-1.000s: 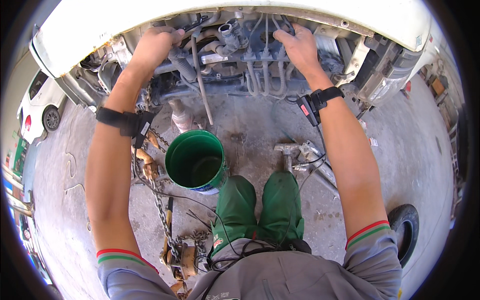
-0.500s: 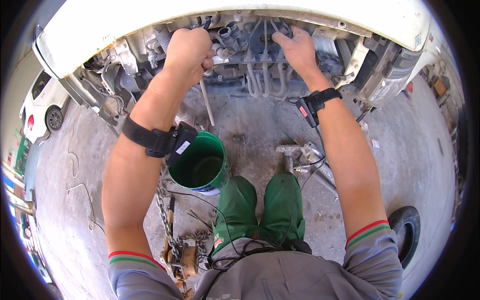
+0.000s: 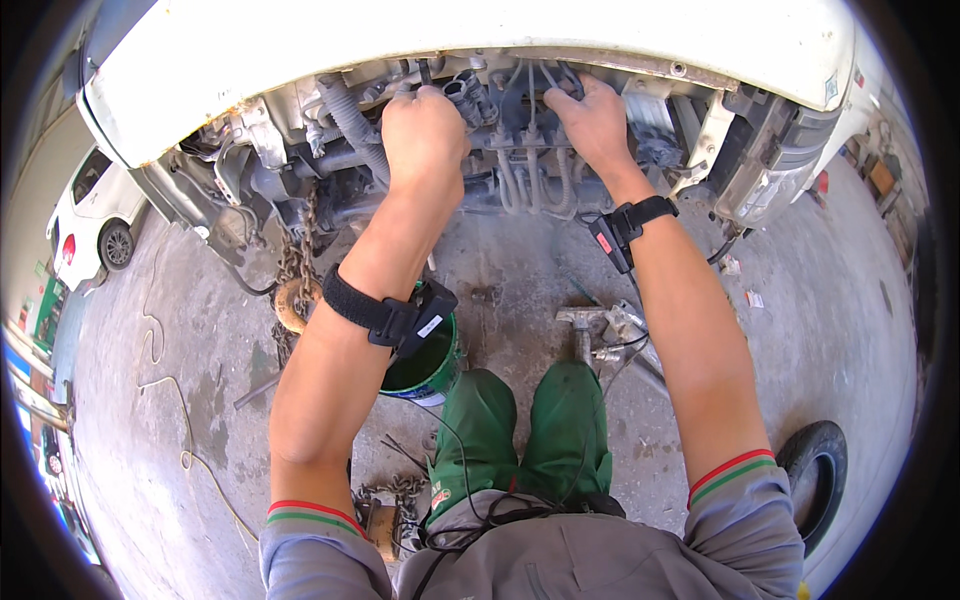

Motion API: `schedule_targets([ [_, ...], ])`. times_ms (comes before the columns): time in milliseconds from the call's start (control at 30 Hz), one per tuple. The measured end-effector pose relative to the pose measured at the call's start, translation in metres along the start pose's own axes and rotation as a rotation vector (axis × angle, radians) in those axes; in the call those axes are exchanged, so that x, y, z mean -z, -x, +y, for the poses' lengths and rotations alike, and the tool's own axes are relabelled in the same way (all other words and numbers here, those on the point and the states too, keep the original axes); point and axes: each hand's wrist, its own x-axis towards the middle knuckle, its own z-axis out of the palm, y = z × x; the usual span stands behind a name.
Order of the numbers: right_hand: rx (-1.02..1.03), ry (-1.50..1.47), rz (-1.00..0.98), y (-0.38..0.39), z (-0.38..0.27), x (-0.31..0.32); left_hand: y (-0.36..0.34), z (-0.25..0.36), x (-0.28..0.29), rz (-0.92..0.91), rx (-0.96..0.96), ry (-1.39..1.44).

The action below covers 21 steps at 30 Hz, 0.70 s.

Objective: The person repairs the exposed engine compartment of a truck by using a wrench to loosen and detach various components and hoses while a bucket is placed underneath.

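Observation:
My left hand is a fist in the engine bay of a white vehicle, just below a short dark upright piece; what it grips is hidden. A grey corrugated hose runs down beside it on the left. My right hand has its fingers curled around a dark hose under the front panel, beside several thin grey pipes in a bracket. An open coupling sits between my hands.
A green bucket stands partly under my left forearm. Chains with a yellowish hook hang at the left. Metal jack parts and a black tyre lie on the right. A white car stands far left, near a long cord.
My left hand has moved right and toward the middle, closing into a fist turned back upward. The view has shifted, so the vehicle sits lower in it. My right hand stays at the same hose.

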Motion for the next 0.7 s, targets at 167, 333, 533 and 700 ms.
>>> schedule_targets([
  [167, 0.028, -0.023, 0.017, 0.0, -0.001, -0.002, -0.004, -0.003, 0.005, 0.012, -0.065, -0.038],
  [333, 0.041, -0.01, 0.027, 0.002, -0.004, -0.005, -0.02, -0.012, 0.003, 0.108, -0.204, -0.174],
  [533, 0.051, -0.006, 0.047, 0.002, -0.001, 0.001, -0.013, 0.006, 0.018, -0.045, -0.123, -0.111],
  [700, 0.012, -0.03, 0.03, 0.005, -0.009, -0.003, -0.011, 0.007, 0.008, -0.095, 0.002, 0.212],
])
